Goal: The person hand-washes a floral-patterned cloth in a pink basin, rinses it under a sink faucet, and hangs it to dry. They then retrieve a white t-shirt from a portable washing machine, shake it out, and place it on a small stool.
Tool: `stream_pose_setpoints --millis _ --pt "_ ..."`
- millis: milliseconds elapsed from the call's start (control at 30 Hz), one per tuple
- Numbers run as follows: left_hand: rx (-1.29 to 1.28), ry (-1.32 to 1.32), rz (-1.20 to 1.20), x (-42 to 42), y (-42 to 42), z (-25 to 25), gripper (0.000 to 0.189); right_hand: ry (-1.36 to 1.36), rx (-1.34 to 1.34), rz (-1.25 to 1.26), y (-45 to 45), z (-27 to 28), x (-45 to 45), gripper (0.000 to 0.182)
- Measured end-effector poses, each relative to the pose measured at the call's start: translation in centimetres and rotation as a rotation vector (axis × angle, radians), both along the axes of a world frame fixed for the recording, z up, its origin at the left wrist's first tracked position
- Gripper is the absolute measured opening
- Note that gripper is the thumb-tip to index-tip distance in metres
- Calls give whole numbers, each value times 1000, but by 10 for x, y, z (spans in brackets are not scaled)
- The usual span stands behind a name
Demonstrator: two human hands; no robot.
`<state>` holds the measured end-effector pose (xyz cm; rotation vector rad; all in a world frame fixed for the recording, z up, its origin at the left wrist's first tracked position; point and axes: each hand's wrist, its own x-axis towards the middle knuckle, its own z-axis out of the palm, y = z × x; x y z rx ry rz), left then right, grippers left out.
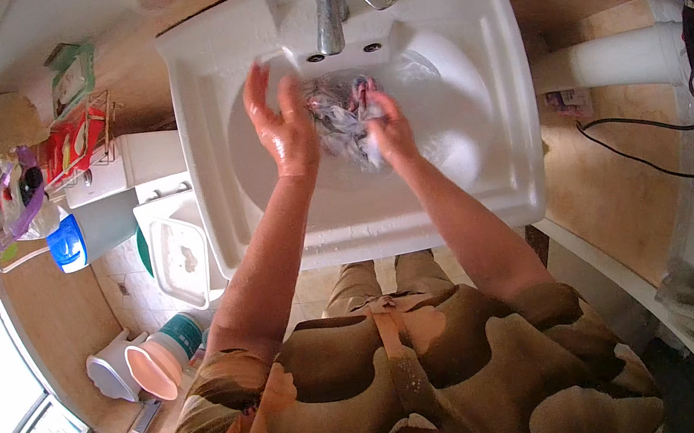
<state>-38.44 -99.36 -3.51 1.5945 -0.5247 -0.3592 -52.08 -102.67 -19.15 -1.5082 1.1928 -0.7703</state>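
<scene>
A white ceramic washbasin (373,205) lies before me, with a wet, crumpled grey cloth (341,122) that has pinkish parts in the middle of its bowl. My left hand (283,124) is raised just left of the cloth, wet, fingers apart and holding nothing. At the cloth's right side, my right hand (390,126) has its fingers curled on the fabric; white suds show beside them. Above the cloth stands a chrome faucet (328,13). Foam (458,160) clings to the bowl's right side.
At left are a wire rack (77,148) with red items, a white toilet, a blue-and-white container (68,242) and a white plastic basin (182,261). Several buckets stand lower left. A white pipe (610,62) and a black cable (643,132) run at right.
</scene>
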Motion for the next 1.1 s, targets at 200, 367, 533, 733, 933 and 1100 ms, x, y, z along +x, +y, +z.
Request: stream_pose_setpoints --millis 200,367,533,733,933,1100 --pt "-281 1606 -765 38 52 -89 60 -488 435 611 66 209 33 47" --pt "-365 1482 -570 22 54 -63 53 -194 -259 569 79 214 46 54" --pt "181 1113 -216 8 34 -83 46 303 -408 172 9 112 43 55" --pt "-40 1291 -363 13 37 -56 76 394 192 31 -24 50 16 51" --pt "-317 1608 -590 31 51 -69 70 -413 193 506 72 200 52 33" --pt "-271 1392 -288 17 40 -62 59 -157 -471 408 60 187 58 58"
